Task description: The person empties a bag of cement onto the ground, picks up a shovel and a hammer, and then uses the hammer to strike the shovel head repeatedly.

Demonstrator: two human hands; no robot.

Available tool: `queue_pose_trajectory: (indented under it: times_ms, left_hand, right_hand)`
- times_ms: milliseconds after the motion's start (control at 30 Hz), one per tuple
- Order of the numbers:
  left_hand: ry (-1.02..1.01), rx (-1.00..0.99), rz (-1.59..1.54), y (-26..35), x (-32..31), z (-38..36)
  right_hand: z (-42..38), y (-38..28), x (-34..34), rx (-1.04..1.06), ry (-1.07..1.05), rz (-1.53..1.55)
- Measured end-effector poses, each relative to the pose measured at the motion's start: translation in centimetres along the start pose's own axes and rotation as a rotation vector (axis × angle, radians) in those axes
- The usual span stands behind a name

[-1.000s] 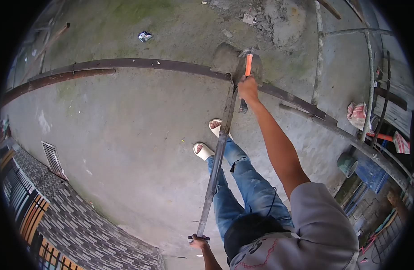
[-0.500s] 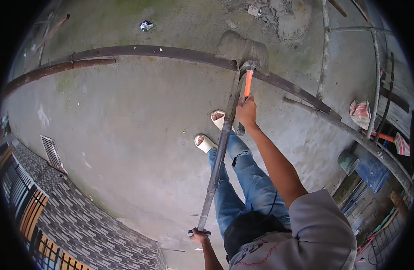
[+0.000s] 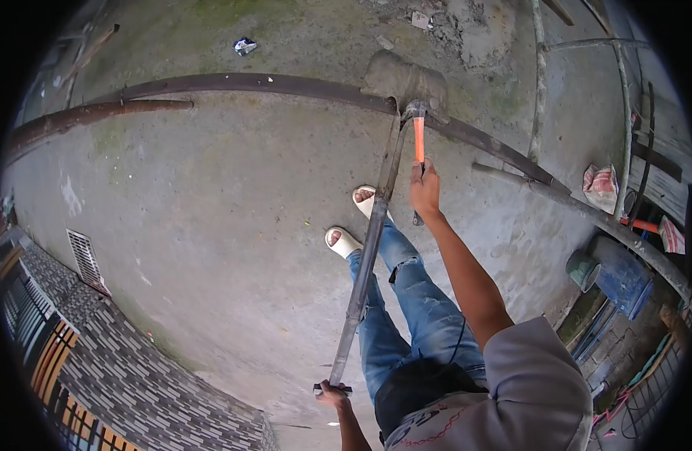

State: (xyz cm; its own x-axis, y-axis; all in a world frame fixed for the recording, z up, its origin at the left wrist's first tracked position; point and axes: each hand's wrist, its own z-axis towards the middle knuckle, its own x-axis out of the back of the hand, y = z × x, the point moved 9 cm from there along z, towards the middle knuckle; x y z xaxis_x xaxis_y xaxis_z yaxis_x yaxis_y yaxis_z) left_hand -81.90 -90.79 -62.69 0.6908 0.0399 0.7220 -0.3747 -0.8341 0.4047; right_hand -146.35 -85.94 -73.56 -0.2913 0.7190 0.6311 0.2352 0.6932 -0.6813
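Observation:
A long shovel (image 3: 367,264) runs slantwise across the view, its dirt-caked blade (image 3: 402,75) away from me over a dark metal beam. My left hand (image 3: 333,394) is wrapped round the crosspiece at the near end of its shaft. In my right hand (image 3: 426,191) is a hammer with an orange and black handle (image 3: 419,141). The hammer's head (image 3: 417,110) overlaps the place where shaft and blade meet. Part of the grip is hidden by my closed fingers.
The dark beam (image 3: 286,83) lies across the concrete floor, with a rusty pipe (image 3: 113,109) alongside. My sandalled feet (image 3: 343,241) stand beside the shaft. Poles, a blue container (image 3: 622,282) and a sack (image 3: 601,188) are at right. A floor grate (image 3: 87,259) lies left.
My right hand has shifted slightly right and nearer me, and the hammer's handle is now straighter in line with my view. My left hand and the shovel have stayed nearly still.

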Motion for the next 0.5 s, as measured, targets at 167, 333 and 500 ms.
queue_pose_trajectory:
  times_ms: [167,333,500]
  left_hand:
    - [-0.014,-0.047,-0.034,1.0,-0.3,0.5]
    - [0.001,-0.029,-0.001,0.5,-0.1,1.3]
    - [-0.028,-0.054,-0.048,1.8,-0.6,0.4]
  right_hand:
    - [1.0,-2.2,2.3,0.228,0.130,-0.067]
    - [2.1,-5.0,5.3,0.291,0.235,0.123]
    - [4.3,-2.9,4.4,0.079,-0.241,0.125]
